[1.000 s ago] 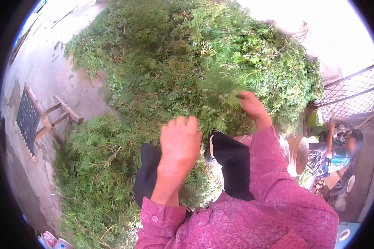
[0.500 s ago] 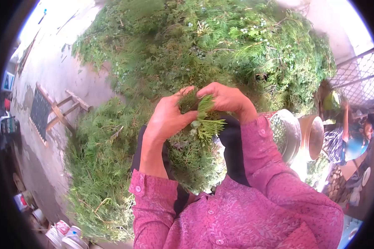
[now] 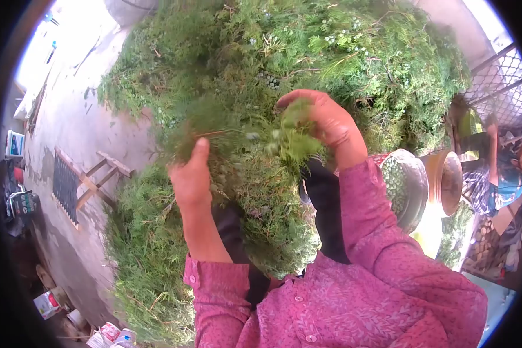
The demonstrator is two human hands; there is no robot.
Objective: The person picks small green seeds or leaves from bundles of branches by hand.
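Observation:
A green sprig, blurred by motion, is pinched in my left hand, its thin brown stem running right from near the thumb. My right hand curls around another tuft of bright green foliage, with the fingertips partly hidden by leaves. Both hands are above the large heap of cut evergreen branches, which bears pale berries in places. More branches lie between my dark-trousered knees.
A metal pot of green berries and a second metal container stand at the right. Beyond them sits another person near a wire mesh fence. A wooden folding stool stands on the concrete floor at the left.
My hands have moved apart from close together. The left hand has shifted left and down with its sprig, while the right has moved slightly right with its tuft.

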